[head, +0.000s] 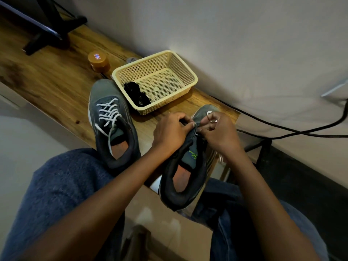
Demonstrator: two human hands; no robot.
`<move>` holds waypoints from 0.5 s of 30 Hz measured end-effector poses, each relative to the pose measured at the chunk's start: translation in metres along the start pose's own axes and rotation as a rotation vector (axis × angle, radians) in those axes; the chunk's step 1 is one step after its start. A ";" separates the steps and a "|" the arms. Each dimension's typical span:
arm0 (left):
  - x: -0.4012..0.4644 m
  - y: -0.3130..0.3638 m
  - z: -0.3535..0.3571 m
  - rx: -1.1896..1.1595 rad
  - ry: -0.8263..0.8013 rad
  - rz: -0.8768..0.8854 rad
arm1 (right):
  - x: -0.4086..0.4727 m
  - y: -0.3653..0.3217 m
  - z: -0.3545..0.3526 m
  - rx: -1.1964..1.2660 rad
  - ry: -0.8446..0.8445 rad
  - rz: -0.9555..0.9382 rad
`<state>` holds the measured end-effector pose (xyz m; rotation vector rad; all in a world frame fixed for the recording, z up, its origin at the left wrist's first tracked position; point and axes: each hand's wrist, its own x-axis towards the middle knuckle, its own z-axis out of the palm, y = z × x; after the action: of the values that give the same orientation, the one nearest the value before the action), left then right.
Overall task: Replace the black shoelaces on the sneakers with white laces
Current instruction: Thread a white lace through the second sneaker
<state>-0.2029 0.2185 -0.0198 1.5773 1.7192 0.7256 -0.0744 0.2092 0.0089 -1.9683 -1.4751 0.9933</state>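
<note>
Two grey sneakers lie on a wooden table. The left sneaker (111, 119) carries a white lace (108, 113) criss-crossed through its eyelets, ends loose. The right sneaker (190, 164) hangs partly over the table's front edge. My left hand (170, 131) grips its tongue and upper near the eyelets. My right hand (219, 129) pinches a white lace (211, 117) at the eyelets; most of that lace is hidden by my fingers. Black laces (136, 95) lie bundled in a cream basket (188, 72).
An amber jar (98, 61) stands behind the left sneaker. A black stand (50, 29) occupies the table's far left. Black cables (293, 130) run along the wall at right. My knees in blue jeans (62, 185) sit below the table edge.
</note>
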 end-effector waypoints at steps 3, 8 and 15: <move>0.001 0.003 0.003 -0.002 -0.029 0.009 | 0.003 0.003 -0.025 -0.030 0.078 -0.011; 0.000 0.003 0.006 0.020 -0.004 0.030 | 0.014 0.034 -0.060 -0.264 0.043 0.123; -0.001 0.007 0.000 -0.023 0.089 0.073 | 0.016 0.040 -0.050 -0.472 -0.242 0.155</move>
<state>-0.1980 0.2188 -0.0143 1.6206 1.7180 0.8602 -0.0090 0.2149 0.0057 -2.3876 -1.8474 1.0496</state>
